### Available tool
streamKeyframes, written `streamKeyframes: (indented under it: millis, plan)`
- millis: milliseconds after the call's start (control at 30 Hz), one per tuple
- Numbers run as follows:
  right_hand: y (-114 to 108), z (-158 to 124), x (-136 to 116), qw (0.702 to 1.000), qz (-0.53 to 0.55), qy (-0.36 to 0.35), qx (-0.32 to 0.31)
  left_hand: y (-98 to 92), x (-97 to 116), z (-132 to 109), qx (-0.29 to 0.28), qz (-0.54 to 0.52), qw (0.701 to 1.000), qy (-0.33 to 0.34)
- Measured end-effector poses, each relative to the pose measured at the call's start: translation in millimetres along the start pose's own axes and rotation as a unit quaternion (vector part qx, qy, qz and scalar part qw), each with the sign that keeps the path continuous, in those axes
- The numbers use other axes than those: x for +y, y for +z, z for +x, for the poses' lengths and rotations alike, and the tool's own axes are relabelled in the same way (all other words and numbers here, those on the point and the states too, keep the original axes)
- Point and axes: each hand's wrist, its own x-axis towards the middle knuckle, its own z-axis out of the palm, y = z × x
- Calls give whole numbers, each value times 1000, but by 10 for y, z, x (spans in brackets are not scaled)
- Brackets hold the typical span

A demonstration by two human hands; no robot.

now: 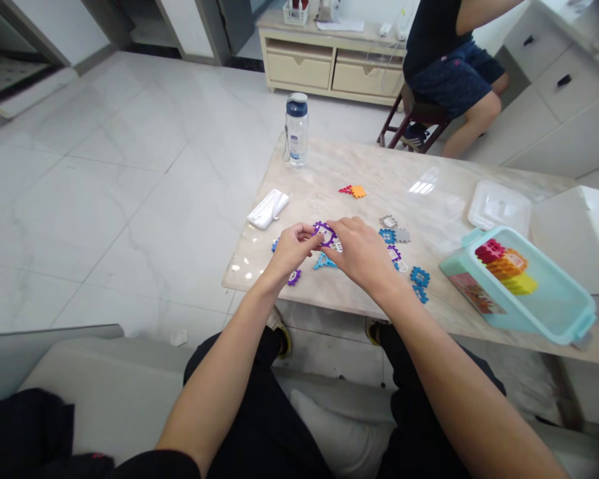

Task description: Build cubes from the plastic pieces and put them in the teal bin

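Note:
Just above the table, a purple toothed plastic building piece (325,233) with a pale printed middle is held between both hands. My left hand (293,249) pinches its left side with thumb and fingers. My right hand (360,251) is closed on its right side, the fingers partly hidden from view. Under the hands lies a light blue triangular piece (324,261); another purple piece (294,277) rests near the front edge. Right of my right hand are grey pieces (402,235), a blue square piece (388,235) and joined blue pieces (420,276).
A clear bottle (297,133) with a dark lid stands at the far left of the marble table (319,159). A white packet (268,208) and joined red-and-orange pieces (357,191) lie nearby. At right sits a mint tub (544,286) of coloured pieces. A person (444,73) sits on a stool beyond.

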Motion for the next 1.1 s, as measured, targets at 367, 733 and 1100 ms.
streamKeyframes:
  millis: [367,733,1100]
  plan:
    - [168,49,-56,993,17,-64,-93,-413,-19,-77,13,10,999,30]
    - [133,78,-62,998,46,19,-46,-358,24,-47,6,24,1000,6]
    - [179,7,-184,997,29,55,-43,-245,69,-135,36,5,999,-17]
